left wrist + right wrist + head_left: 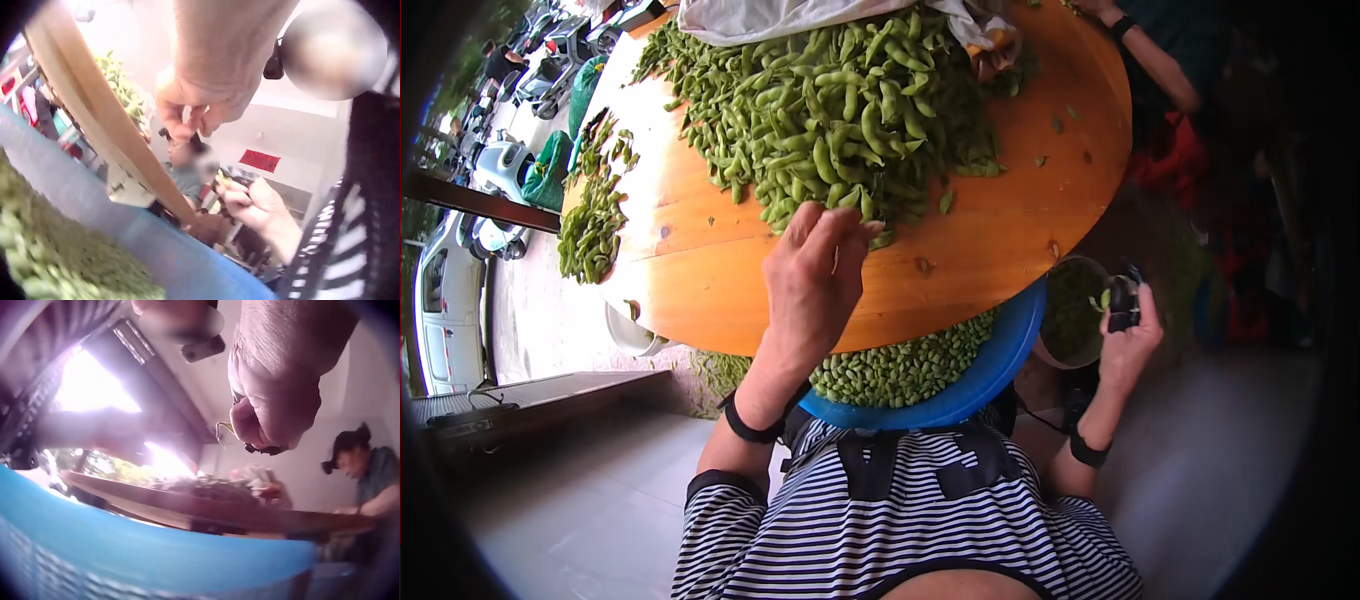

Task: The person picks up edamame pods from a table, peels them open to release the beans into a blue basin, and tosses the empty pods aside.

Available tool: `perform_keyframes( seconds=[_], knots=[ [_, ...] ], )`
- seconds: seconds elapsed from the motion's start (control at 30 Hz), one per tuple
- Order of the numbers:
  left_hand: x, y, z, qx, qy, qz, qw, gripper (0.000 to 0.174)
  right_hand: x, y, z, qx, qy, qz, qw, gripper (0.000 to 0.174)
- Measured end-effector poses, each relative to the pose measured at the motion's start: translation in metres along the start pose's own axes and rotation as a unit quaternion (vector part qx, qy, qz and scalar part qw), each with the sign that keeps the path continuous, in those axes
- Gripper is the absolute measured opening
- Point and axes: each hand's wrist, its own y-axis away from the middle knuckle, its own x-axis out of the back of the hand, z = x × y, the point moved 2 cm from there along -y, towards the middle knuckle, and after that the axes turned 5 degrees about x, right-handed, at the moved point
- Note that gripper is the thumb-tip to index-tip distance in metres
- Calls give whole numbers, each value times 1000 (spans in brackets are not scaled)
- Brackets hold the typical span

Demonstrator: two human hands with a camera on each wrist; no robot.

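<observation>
Green pods (pixel 830 120) lie heaped on the round wooden table (pixel 960 245). At the heap's near edge, my left hand (pixel 812 280) is bent at the fingers; in the left wrist view its fingertips (pixel 190 125) come together, with nothing visible between them. To the right, beyond the blue tub (pixel 1010 350), my right hand (pixel 1130 335) grips a small black object (pixel 1124 305) along with a green pod piece (pixel 1105 299). In the right wrist view that pod piece (pixel 225 427) sticks out past the curled fingers. Shelled green beans (pixel 900 365) fill the tub below the table edge.
A white cloth (pixel 790 18) covers the heap's far side. Flatter pods (pixel 590 235) lie at the table's left. A pale round bin (pixel 1090 345) stands right of the tub, and another container (pixel 632 335) at left. Another person's arm (pixel 1160 65) reaches in at top right.
</observation>
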Motion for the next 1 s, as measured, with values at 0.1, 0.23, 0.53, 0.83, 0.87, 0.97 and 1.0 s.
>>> perform_keyframes(
  seconds=[0.1, 0.23, 0.53, 0.83, 0.87, 0.97, 1.0],
  knots=[
    [-19, -8, -14, -7, -82, 18, 996, 16, 15, -5, -7, 54, 137, 2, 989, 39],
    [-30, -4, -6, -43, -128, 47, 990, 14, 9, 3, -4, 28, 129, -45, 990, 37],
    [-10, 28, 4, 144, 127, -54, 980, 11, -82, 41, -86, -44, -212, -369, 904, 23],
    [-21, 66, 12, 317, 509, -226, 768, 6, -100, 56, -94, -146, -257, -484, 823, 15],
    [-23, 67, 13, 317, 510, -225, 767, 6, -101, 59, -94, -192, -334, -470, 794, 14],
    [-22, 68, 13, 247, 428, -196, 847, 4, -104, 65, -92, -230, -413, -444, 761, 16],
    [-22, 68, 13, 248, 429, -195, 847, 4, -104, 65, -91, -226, -418, -436, 765, 17]
  ],
)
